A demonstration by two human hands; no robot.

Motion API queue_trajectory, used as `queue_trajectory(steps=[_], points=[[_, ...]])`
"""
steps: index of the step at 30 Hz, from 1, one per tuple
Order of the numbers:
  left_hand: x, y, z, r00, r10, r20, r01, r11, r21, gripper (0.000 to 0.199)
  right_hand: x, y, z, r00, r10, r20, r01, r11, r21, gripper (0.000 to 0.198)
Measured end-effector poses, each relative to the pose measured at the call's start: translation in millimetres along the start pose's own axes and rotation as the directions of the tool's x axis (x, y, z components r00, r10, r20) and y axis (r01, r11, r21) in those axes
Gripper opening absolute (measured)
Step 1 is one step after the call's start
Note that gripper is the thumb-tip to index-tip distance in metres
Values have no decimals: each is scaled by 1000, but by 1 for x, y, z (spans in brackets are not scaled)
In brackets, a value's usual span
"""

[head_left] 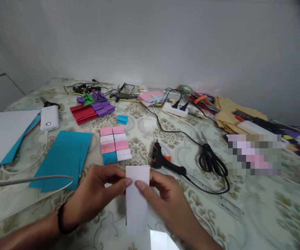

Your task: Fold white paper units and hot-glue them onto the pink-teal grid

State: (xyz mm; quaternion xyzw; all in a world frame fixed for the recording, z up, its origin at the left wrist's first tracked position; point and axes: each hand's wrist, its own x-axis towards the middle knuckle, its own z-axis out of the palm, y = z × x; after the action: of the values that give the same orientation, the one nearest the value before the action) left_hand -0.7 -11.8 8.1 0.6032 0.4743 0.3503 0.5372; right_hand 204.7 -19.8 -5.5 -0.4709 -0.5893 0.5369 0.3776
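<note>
A narrow strip of folded white paper (137, 205) stands upright between my hands, just above the table. My left hand (101, 194) pinches its upper left edge, thumb in front and fingers behind. On the other edge my right hand (162, 199) grips it the same way, the thumb pressed flat on the front. Just beyond the paper lie folded pink, white and blue paper pieces (114, 144) in two columns. A black glue gun (165, 159) rests beyond my right hand, and black-handled scissors (209, 156) lie farther right.
Blue paper sheets (61, 159), a white power bank (49, 118) and white sheets (9, 133) lie left. Red folded papers (83, 114) and purple ones sit farther back. A power strip (175, 109) feeds black cords across the table. A clear ruler (230, 206) lies right.
</note>
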Motion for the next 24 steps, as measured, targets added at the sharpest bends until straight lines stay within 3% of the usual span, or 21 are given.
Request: queue_trajectory(steps=[5, 6, 9, 12, 24], points=[[-1, -2, 1, 999, 21, 33, -21, 1000, -5, 20, -1, -2, -1, 998, 40, 38, -39, 999, -25, 39], [-1, -3, 1, 999, 35, 16, -35, 999, -13, 17, -1, -2, -1, 998, 47, 46, -45, 998, -35, 39], [-2, -5, 1, 988, 115, -106, -115, 993, 11, 35, -1, -1, 0, 997, 55, 59, -52, 997, -60, 39], [-3, -4, 0, 968, 190, -166, -172, 978, 116, 22, -1, 0, 1, 996, 57, 71, -52, 997, -62, 39], [-4, -3, 2, 977, 186, -106, -167, 972, 164, 15, -2, 2, -1, 997, 74, 39, -76, 995, 66, 48]])
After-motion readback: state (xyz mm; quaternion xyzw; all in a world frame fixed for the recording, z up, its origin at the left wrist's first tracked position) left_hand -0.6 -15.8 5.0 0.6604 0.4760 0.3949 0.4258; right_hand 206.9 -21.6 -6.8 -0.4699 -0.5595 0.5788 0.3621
